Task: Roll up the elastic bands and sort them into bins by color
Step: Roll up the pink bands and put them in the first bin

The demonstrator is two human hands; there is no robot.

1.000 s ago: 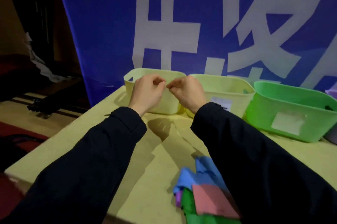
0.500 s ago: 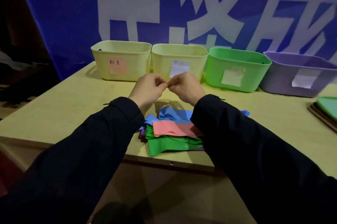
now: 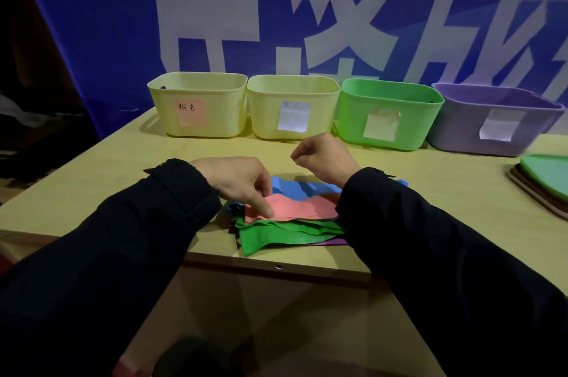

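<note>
A pile of flat elastic bands lies near the table's front edge: a blue band (image 3: 307, 186) at the back, a pink band (image 3: 302, 207) on top, a green band (image 3: 276, 235) below it, and a purple band (image 3: 335, 242) peeking out underneath. My left hand (image 3: 236, 183) reaches down with its fingertips on the pink band's left end, fingers spread. My right hand (image 3: 322, 158) hovers above the pile, curled with thumb and forefinger pinched; I see nothing in it. Behind stand a yellow bin with a pink label (image 3: 196, 84), a yellow bin with a white label (image 3: 292, 87), a green bin (image 3: 390, 94) and a purple bin (image 3: 491, 100).
A brown tray holding a green lid (image 3: 544, 170) sits at the table's right edge. A blue banner with white characters (image 3: 107, 23) hangs right behind the bins. The wooden table's front edge (image 3: 276, 266) runs just below the pile.
The view tilted down and back from the bins. My hands, pinched together in the air before, have separated; the left one dropped onto the pink band, the right stays raised.
</note>
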